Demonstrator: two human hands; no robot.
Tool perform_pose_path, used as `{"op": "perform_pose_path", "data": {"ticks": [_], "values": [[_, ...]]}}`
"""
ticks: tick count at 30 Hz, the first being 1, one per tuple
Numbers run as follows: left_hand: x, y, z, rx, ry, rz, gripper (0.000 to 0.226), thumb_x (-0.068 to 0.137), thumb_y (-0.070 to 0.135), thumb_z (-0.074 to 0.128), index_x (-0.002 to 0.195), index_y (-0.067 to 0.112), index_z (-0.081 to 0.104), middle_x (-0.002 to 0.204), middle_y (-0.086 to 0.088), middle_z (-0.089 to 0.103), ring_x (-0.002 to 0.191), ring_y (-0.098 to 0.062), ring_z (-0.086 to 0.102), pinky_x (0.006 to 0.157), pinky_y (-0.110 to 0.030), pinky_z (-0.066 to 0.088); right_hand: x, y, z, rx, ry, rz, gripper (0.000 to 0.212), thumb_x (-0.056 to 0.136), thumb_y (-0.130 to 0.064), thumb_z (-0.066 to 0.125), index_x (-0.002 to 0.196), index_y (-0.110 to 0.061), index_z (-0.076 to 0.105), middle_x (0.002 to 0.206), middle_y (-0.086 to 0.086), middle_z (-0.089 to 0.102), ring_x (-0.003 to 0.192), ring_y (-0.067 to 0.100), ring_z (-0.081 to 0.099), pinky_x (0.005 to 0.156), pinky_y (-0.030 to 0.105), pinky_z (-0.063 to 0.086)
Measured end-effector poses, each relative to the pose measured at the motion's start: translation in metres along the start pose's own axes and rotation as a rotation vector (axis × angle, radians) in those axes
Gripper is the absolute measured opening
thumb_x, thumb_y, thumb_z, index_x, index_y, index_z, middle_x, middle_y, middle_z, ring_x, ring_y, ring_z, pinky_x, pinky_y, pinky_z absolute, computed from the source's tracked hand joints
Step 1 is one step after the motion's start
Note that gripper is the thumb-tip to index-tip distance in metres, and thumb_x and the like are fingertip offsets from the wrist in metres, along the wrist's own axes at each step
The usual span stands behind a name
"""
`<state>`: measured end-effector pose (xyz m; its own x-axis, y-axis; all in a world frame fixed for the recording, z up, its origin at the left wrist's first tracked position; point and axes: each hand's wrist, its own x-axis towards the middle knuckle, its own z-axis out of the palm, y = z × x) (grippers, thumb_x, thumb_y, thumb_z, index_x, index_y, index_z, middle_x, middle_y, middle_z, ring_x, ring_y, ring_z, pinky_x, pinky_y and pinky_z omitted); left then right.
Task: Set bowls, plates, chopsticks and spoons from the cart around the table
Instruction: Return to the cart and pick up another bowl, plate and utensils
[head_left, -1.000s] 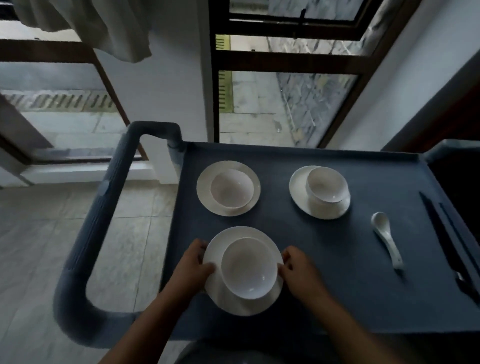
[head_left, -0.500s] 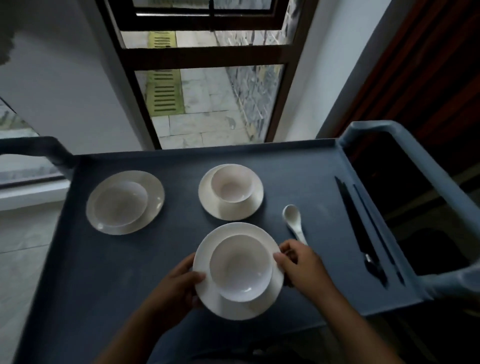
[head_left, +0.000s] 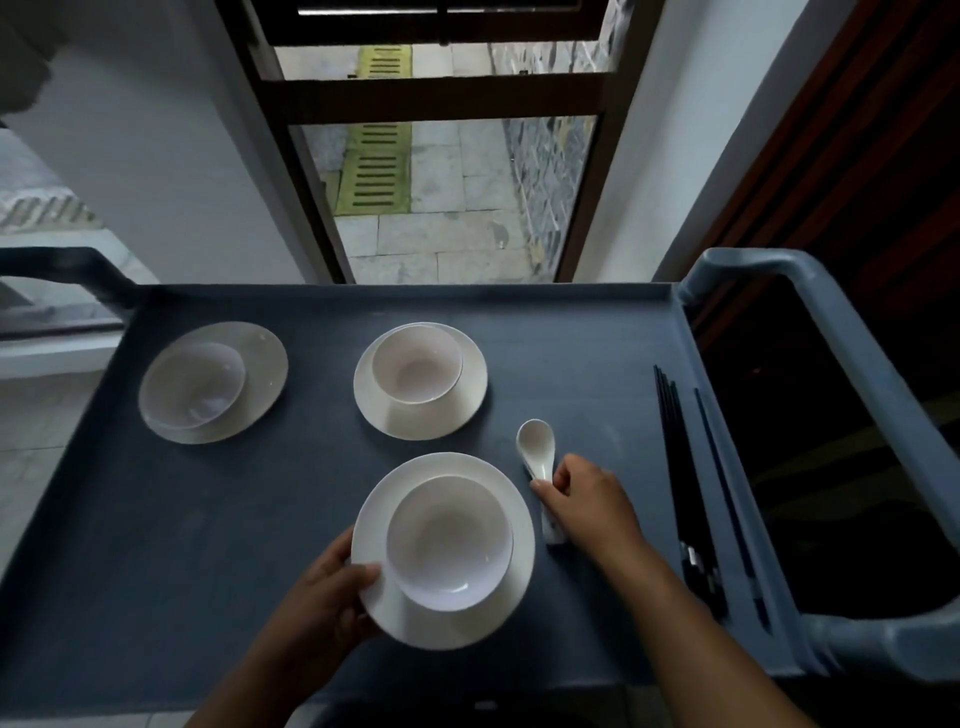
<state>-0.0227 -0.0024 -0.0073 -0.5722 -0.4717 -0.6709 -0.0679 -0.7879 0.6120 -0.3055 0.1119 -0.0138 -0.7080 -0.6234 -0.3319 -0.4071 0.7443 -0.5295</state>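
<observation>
On the dark grey cart top (head_left: 156, 519), the white ceramic spoon (head_left: 537, 447) lies right of centre. Its long axis runs near to far, the scoop at the far end and the handle leaning slightly right as it comes nearer. The right hand (head_left: 587, 504) comes in from the near right with its back up. It is closed round the spoon's handle, with the thumb tip on the handle's left side and the fingers curled over the right. The handle's near end shows under the hand. Whether the spoon is lifted or resting on the cart cannot be told.

Just left of the spoon is the near plate (head_left: 498, 613), with the near bowl (head_left: 449, 540) upright on it. The left hand (head_left: 332, 597) grips this plate at its near-left rim, thumb flat on top and fingers hidden beneath, forearm reaching in from the near edge.

Farther back, the middle bowl (head_left: 415, 371) sits on the middle plate (head_left: 421, 421). At the far left, the left bowl (head_left: 192, 384) sits on the left plate (head_left: 260, 374).

The dark chopsticks (head_left: 685, 483) lie well right of the spoon, along the cart's right edge, their length also running near to far. The grey cart handle (head_left: 857, 353) loops out beyond them.
</observation>
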Motion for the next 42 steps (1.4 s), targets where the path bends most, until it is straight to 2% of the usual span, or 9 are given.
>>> {"op": "perform_pose_path", "data": {"ticks": [6,11,13,16,21,28,31,35,42], "values": [[0.007,0.001,0.013,0.002,-0.037,-0.014,0.054,0.076,-0.001,0.055,0.122,0.025,0.067,0.114,-0.02,0.07,0.087,-0.036,0.067,0.061,-0.043,0.06,-0.009,0.012,-0.009,0.253,-0.053,0.006,0.034,0.09,-0.034,0.066,0.068,-0.016,0.047,0.061,-0.002,0.057,0.056,0.012,0.049,0.054,0.029,0.04],[0.016,0.0,0.034,0.007,-0.067,-0.007,0.054,0.075,-0.002,0.054,0.121,0.024,0.066,0.109,-0.018,0.073,0.078,-0.032,0.072,0.054,-0.041,0.061,-0.011,0.027,-0.035,0.675,-0.076,0.167,0.013,0.095,0.0,0.053,0.088,-0.008,0.046,0.071,0.009,0.066,0.05,0.011,0.055,0.047,0.024,0.049],[0.021,-0.001,0.04,0.014,-0.073,-0.005,0.055,0.076,-0.002,0.054,0.125,0.023,0.063,0.113,-0.02,0.071,0.08,-0.033,0.072,0.055,-0.041,0.061,-0.007,0.041,-0.048,0.575,0.026,0.203,0.012,0.091,-0.003,0.057,0.088,-0.011,0.048,0.069,0.005,0.061,0.055,0.016,0.053,0.05,0.028,0.043],[0.028,-0.003,0.047,0.017,-0.097,-0.019,0.057,0.079,-0.002,0.054,0.129,0.022,0.061,0.12,-0.022,0.068,0.085,-0.035,0.072,0.059,-0.043,0.062,-0.003,0.067,-0.066,0.276,0.242,0.253,0.023,0.086,-0.026,0.069,0.092,-0.013,0.052,0.079,0.003,0.063,0.07,0.024,0.059,0.059,0.032,0.043],[0.036,-0.005,0.058,0.013,-0.131,-0.044,0.055,0.08,-0.003,0.055,0.127,0.023,0.063,0.123,-0.022,0.068,0.089,-0.035,0.072,0.064,-0.044,0.063,0.0,0.098,-0.073,-0.01,0.276,0.324,0.039,0.083,-0.031,0.075,0.102,-0.005,0.052,0.098,0.02,0.066,0.091,0.038,0.064,0.067,0.033,0.04],[0.039,-0.003,0.063,0.029,-0.164,-0.059,0.056,0.081,-0.004,0.053,0.13,0.023,0.062,0.122,-0.022,0.067,0.088,-0.035,0.071,0.062,-0.043,0.063,0.007,0.109,-0.075,0.004,0.201,0.402,0.034,0.083,-0.032,0.076,0.084,-0.008,0.052,0.087,0.015,0.064,0.072,0.029,0.053,0.061,0.03,0.039],[0.038,-0.005,0.062,0.029,-0.159,-0.06,0.056,0.082,-0.004,0.053,0.131,0.021,0.06,0.123,-0.022,0.067,0.087,-0.034,0.071,0.06,-0.041,0.062,0.013,0.109,-0.084,0.005,0.139,0.419,0.033,0.083,-0.031,0.077,0.08,-0.006,0.055,0.074,0.009,0.06,0.061,0.023,0.053,0.048,0.027,0.031],[0.035,-0.005,0.061,0.035,-0.152,-0.063,0.056,0.081,-0.003,0.054,0.13,0.021,0.061,0.119,-0.021,0.068,0.084,-0.032,0.071,0.056,-0.039,0.061,0.017,0.108,-0.089,0.031,0.096,0.396,0.029,0.083,-0.025,0.077,0.077,-0.005,0.057,0.072,0.011,0.059,0.065,0.027,0.056,0.047,0.025,0.032],[0.022,0.001,0.057,0.035,-0.131,-0.012,0.056,0.08,-0.002,0.054,0.131,0.021,0.06,0.121,-0.022,0.068,0.089,-0.035,0.07,0.063,-0.044,0.062,0.004,0.092,-0.102,0.127,0.195,0.259,0.028,0.082,-0.02,0.075,0.061,-0.013,0.058,0.056,0.003,0.058,0.054,0.019,0.055,0.048,0.025,0.036]]}}
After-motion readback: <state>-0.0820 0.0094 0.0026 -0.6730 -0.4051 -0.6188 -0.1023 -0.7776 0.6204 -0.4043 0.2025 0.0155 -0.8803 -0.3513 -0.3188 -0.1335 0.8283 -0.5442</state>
